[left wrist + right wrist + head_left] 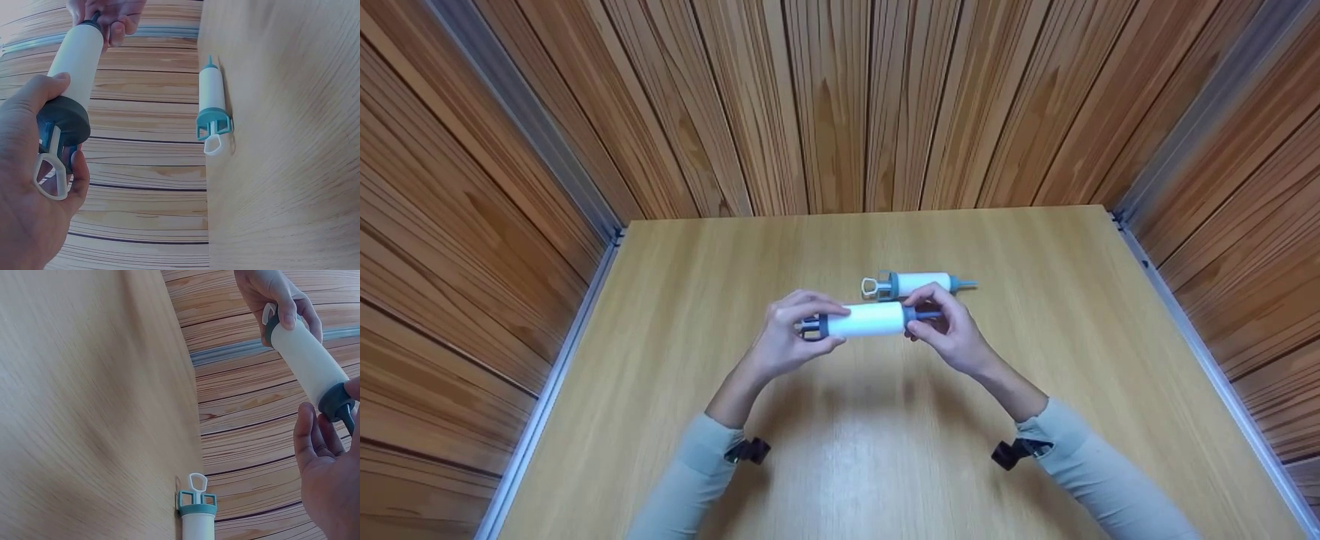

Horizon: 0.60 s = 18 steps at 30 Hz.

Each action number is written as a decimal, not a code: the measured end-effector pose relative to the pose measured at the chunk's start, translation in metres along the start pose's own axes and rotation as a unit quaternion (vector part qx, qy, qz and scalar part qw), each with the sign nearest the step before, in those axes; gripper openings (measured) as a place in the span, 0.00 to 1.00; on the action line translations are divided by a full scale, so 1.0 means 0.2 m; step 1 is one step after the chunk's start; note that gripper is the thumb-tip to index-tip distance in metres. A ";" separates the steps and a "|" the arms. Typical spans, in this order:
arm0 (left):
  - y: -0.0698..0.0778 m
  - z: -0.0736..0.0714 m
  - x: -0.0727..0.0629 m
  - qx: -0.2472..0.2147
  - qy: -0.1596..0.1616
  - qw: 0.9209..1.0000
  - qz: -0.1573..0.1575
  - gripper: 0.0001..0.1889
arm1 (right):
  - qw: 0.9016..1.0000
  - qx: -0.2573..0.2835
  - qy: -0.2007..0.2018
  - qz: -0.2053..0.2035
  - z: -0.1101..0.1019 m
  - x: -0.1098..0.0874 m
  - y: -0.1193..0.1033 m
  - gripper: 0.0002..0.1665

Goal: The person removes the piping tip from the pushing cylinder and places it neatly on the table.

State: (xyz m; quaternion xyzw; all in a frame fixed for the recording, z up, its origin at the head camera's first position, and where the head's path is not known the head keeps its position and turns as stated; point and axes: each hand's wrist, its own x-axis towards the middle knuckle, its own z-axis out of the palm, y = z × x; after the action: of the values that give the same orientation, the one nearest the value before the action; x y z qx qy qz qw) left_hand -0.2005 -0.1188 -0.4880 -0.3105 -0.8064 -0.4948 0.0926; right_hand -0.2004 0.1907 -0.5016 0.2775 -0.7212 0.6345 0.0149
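The held syringe (866,320) was located at the centre of the head view, above the wooden table (675,450) and crosswise, with its nozzle (928,315) directed toward the right of the frame. The left hand (784,341) was closed about the plunger end, with its thumb on the white barrel (77,62) beside the dark collar (64,118). The right hand (960,341) was closed to a pinch at the nozzle cap (334,400), thumb opposed to fingers. The collar, barrel, nozzle cap and plunger (54,140) formed one connected unit with no visible gap at either end; assembly was therefore judged complete, although tightness of the joints could not be confirmed. The plunger's ring handle stood close to the collar, so the plunger appeared mostly inserted. Whether the barrel contained anything could not be determined. The second syringe (922,283), just above the held unit in the head view, lay on the table with its own parts fitted together; neither hand gripped it. Because both ends of the held syringe were gripped, its handling was judged unfinished: it had not yet been set down or released. Any further operation left could not be established.
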 end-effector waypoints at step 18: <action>0.00 0.00 0.00 -0.002 0.004 1.000 0.009 0.16 | 0.999 -0.032 0.005 -0.010 0.01 0.01 0.00 0.12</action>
State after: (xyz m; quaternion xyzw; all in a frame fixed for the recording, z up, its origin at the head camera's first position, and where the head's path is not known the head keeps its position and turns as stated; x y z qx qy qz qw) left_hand -0.1994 -0.1194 -0.4877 -0.3162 -0.8021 -0.4967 0.0995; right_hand -0.2016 0.1890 -0.5019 0.2809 -0.7381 0.6125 0.0339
